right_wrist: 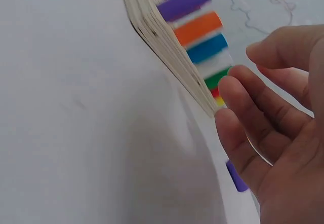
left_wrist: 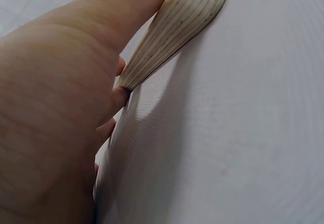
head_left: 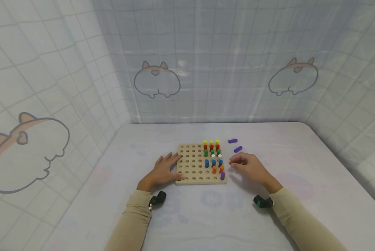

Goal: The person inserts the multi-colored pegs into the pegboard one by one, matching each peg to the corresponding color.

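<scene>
A wooden pegboard (head_left: 193, 182) with rows of holes lies on the table. My left hand (head_left: 163, 171) rests on its left edge, fingers spread and thumb at the near corner. Coloured pegs stand along the board's right side: yellow, red, green, white, blue (head_left: 213, 163), orange (head_left: 214, 169) and one purple peg (head_left: 223, 176) at the near right corner. My right hand (head_left: 248, 168) hovers just right of the board, fingers loosely bent. In the right wrist view a gap shows between thumb and fingers, with no peg seen there.
Two loose purple pegs (head_left: 232, 141) lie on the white tablecloth (head_left: 206, 216) beyond the right hand. A tiled-pattern curtain with cartoon animals (head_left: 157, 82) hangs behind and at both sides.
</scene>
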Tool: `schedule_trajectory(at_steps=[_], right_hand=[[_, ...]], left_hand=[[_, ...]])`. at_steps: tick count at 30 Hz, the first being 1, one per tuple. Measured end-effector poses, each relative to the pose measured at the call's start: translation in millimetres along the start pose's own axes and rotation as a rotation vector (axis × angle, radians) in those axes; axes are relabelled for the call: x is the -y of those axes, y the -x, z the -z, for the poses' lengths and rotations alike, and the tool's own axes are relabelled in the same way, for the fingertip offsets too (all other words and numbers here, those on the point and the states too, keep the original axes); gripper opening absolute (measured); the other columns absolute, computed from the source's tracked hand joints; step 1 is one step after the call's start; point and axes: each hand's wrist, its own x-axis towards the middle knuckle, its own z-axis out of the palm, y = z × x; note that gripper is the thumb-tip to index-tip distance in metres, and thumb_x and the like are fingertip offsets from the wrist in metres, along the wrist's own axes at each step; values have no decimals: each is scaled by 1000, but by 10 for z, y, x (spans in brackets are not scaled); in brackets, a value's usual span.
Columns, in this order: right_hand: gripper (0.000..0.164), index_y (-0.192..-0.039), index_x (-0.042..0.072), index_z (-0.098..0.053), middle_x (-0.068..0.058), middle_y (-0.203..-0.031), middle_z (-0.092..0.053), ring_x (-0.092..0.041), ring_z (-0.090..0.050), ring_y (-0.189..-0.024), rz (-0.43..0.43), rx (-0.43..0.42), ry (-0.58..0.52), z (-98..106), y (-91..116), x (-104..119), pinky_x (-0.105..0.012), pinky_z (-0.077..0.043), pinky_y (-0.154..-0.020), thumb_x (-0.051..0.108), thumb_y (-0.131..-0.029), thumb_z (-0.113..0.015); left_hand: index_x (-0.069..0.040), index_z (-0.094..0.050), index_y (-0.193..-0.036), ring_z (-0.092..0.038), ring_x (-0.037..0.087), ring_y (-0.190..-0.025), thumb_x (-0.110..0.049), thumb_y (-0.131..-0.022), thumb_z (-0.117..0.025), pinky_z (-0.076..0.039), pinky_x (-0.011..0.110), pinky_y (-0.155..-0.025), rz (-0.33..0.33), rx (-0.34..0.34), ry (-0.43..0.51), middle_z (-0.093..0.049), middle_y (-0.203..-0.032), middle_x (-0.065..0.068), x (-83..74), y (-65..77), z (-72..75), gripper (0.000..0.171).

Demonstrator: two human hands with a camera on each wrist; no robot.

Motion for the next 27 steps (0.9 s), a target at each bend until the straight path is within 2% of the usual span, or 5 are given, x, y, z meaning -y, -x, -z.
schedule_trajectory(at_steps=[5, 8, 13, 19, 27], right_hand=[[14, -109, 9, -72, -5, -108, -70, -21, -63, -99, 14, -69, 52, 103, -148, -130, -30, -54, -86, 16, -97, -68], [15, -108, 10, -73, -2, -108, -71, -21, -63, -100, 15, -111, 88, 165, -226, -201, -36, -54, -89, 19, -97, -69], [17, -110, 7, -72, -6, -110, -71, -26, -62, -106, -19, -164, 95, 271, -328, -261, -45, -50, -93, 19, -98, -68], [17, -109, 6, -71, -10, -109, -71, -28, -63, -106, -66, -225, 125, 359, -439, -370, -43, -49, -92, 17, -98, -66], [21, -112, 0, -70, -16, -107, -71, -35, -63, -106, -39, -260, 191, 432, -556, -472, -50, -47, -94, 13, -96, -66]], left_hand=[[-18, -32, -159, -11, 29, -153, -73, -79, -68, 3, 53, -121, 0, -3, 2, -27, -163, 6, 4, 0, -2, 103], [-18, -32, -159, -11, 29, -153, -72, -80, -68, 2, 53, -121, -6, -2, 3, -27, -163, 6, 7, -7, -8, 103], [-18, -32, -159, -11, 29, -153, -70, -80, -69, 3, 53, -121, -9, -5, 14, -27, -163, 6, 6, -24, -12, 102], [-18, -31, -159, -10, 27, -153, -70, -80, -69, 4, 51, -121, 6, 6, 23, -26, -164, 7, -5, -20, -12, 102], [-22, -29, -160, -7, 23, -153, -73, -78, -68, 5, 47, -121, 40, 16, 29, -23, -165, 6, -15, -10, -21, 105]])
